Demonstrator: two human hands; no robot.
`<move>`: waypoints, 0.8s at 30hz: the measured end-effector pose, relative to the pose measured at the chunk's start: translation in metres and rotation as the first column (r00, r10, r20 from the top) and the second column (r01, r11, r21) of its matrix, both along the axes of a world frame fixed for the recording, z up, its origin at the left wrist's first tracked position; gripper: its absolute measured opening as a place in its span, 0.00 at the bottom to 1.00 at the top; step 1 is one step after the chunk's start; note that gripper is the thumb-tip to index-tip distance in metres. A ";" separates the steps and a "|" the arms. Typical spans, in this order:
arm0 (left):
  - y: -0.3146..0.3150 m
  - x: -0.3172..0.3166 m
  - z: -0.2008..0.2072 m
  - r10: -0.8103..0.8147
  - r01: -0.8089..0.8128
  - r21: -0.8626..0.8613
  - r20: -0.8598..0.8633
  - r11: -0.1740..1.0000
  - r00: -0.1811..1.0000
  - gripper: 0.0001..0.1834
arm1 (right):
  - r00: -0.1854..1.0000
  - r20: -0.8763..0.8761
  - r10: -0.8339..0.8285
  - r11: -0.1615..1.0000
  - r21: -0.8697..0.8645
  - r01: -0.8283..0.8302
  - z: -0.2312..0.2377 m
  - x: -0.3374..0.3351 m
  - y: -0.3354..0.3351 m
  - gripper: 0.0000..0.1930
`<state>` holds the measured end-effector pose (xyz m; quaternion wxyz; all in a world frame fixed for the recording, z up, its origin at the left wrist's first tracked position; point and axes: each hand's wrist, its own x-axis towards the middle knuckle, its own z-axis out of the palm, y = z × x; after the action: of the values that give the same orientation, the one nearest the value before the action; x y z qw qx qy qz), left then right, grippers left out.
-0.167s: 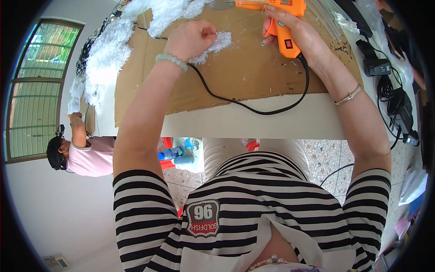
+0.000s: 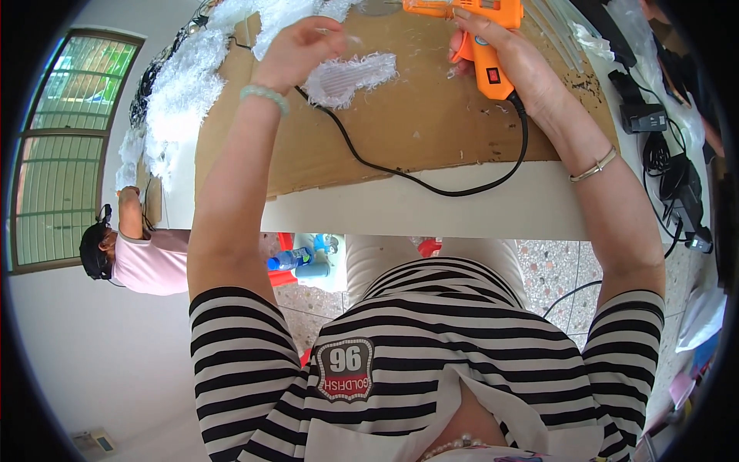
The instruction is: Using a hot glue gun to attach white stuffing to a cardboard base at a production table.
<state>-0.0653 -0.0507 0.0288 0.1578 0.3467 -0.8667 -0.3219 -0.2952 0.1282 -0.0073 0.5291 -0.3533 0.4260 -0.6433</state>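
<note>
An orange hot glue gun is gripped in my right hand, fingers wrapped round its handle and trigger, its nozzle pointing left. A black cord runs from the handle's base in a loop to the left. Over the cardboard, my left hand hovers with its fingers loosely apart and slightly blurred; nothing clear shows in them. Just right of and below it lies an oval piece of white fringed material, its ribbed face up. More fluffy white fringe sits behind my left hand.
A brown cardboard sheet covers much of the white table. A heap of white fringe lies at the left. Clear glue sticks and black power adapters are at the right. Another person works at far left.
My left hand has moved left and away from the fringed piece, its pinch loosened, uncovering more of the ribbed face. My right hand and the glue gun have barely moved.
</note>
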 end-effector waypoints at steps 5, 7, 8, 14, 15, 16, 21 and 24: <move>-0.027 0.036 0.008 0.244 -0.223 0.109 -0.258 0.969 0.935 0.13 | 0.998 0.045 -0.032 0.999 0.025 0.031 0.013 0.011 0.005 0.10; -0.031 0.042 0.009 0.258 -0.253 0.051 -0.184 0.966 0.948 0.13 | 0.975 -0.198 -0.098 0.995 0.005 0.101 0.014 0.011 0.010 0.16; -0.031 0.045 0.010 0.269 -0.271 -0.007 -0.108 0.963 0.957 0.12 | 0.975 -0.201 -0.093 0.995 0.002 0.096 0.014 0.009 0.010 0.16; -0.005 0.042 -0.003 0.188 -0.172 -0.154 0.097 0.973 0.977 0.14 | 0.958 -0.282 -0.057 0.993 0.080 0.083 0.016 0.007 0.013 0.18; -0.004 0.038 -0.003 0.194 -0.179 -0.154 0.092 0.972 0.977 0.14 | 0.958 -0.280 -0.055 0.992 0.091 0.083 0.016 0.006 0.014 0.20; -0.003 0.034 -0.003 0.201 -0.174 -0.158 0.175 0.972 0.964 0.14 | 0.959 -0.279 -0.053 0.991 0.102 0.085 0.017 0.006 0.014 0.21; -0.009 0.033 -0.008 0.123 -0.065 -0.182 0.327 0.981 0.937 0.16 | 0.959 -0.280 -0.048 0.993 0.090 0.076 0.021 0.011 0.016 0.23; -0.013 0.031 -0.010 0.095 -0.019 -0.215 0.349 0.976 0.932 0.16 | 0.957 -0.288 -0.046 0.993 0.089 0.074 0.020 0.010 0.016 0.23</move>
<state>-0.0343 -0.0642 0.0185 0.0423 0.4062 -0.8993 -0.1566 -0.2853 0.1443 0.0132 0.4591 -0.4025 0.5397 -0.5796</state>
